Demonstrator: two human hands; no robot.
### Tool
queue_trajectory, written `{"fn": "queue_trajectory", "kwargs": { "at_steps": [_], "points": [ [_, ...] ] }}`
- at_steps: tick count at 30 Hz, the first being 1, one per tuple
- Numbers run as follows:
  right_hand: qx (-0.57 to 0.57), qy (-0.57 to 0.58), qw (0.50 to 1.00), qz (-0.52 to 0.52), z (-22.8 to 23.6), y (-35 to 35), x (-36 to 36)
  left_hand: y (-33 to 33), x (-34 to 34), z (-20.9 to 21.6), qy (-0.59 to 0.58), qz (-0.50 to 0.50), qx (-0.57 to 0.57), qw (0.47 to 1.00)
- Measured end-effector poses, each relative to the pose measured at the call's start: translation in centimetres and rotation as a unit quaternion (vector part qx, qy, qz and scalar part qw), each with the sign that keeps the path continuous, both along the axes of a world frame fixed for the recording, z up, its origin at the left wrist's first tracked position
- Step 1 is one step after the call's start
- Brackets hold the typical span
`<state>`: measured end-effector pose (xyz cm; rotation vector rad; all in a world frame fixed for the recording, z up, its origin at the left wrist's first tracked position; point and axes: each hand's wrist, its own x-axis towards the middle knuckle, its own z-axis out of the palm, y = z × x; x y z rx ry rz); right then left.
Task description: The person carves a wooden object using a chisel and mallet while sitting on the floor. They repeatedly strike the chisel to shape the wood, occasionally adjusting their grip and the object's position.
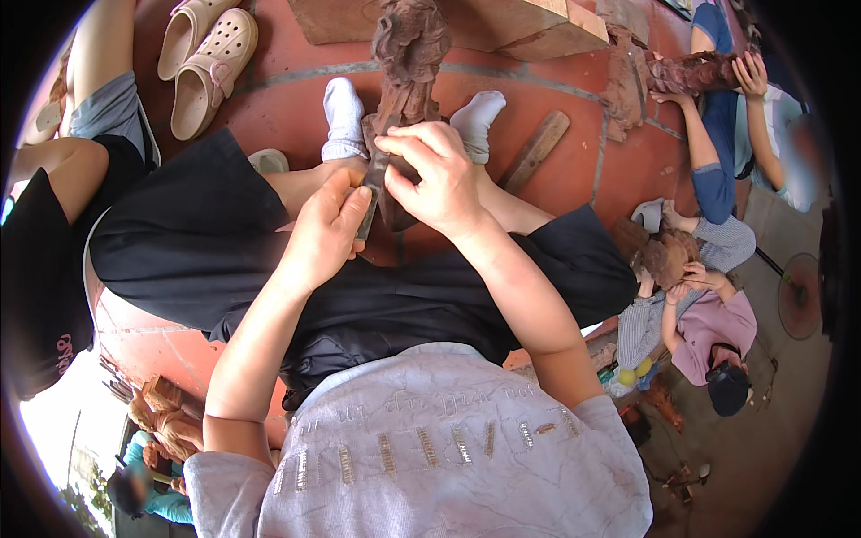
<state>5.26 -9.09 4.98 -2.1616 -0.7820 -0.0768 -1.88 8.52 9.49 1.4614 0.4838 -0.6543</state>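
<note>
Head view: seated person in grey top, black trousers. Left hand clamped around small grey flat tool, pressed to base of dark reddish-brown carved wooden figure. Right hand closed over same base, touching tool. Figure upright between white-socked feet, 12 o'clock. Beige clogs at 11 o'clock on red tiled floor. Other seated carvers at 2 o'clock.

We see a pair of beige clogs on the red tiled floor, a wooden mallet, and a wood block.
</note>
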Motion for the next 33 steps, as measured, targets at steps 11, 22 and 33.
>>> {"fn": "queue_trajectory", "kwargs": {
  "at_steps": [11, 22, 33],
  "points": [
    [0.007, -0.019, 1.000, 0.009, -0.3, 0.2, 0.1, 0.0, -0.1, -0.3, -0.005, 0.000, -0.003, 1.000],
    [0.014, 0.042, 0.999, 0.012, 0.7, -1.6, -2.1, -2.1, -2.5, 1.3, 0.060, 0.018, -0.057, 0.996],
    [0.022, 0.012, 1.000, -0.005, -0.3, -1.0, -0.2, -2.2, 0.1, -1.2, -0.044, 0.001, -0.001, 0.999]
  ]
}}
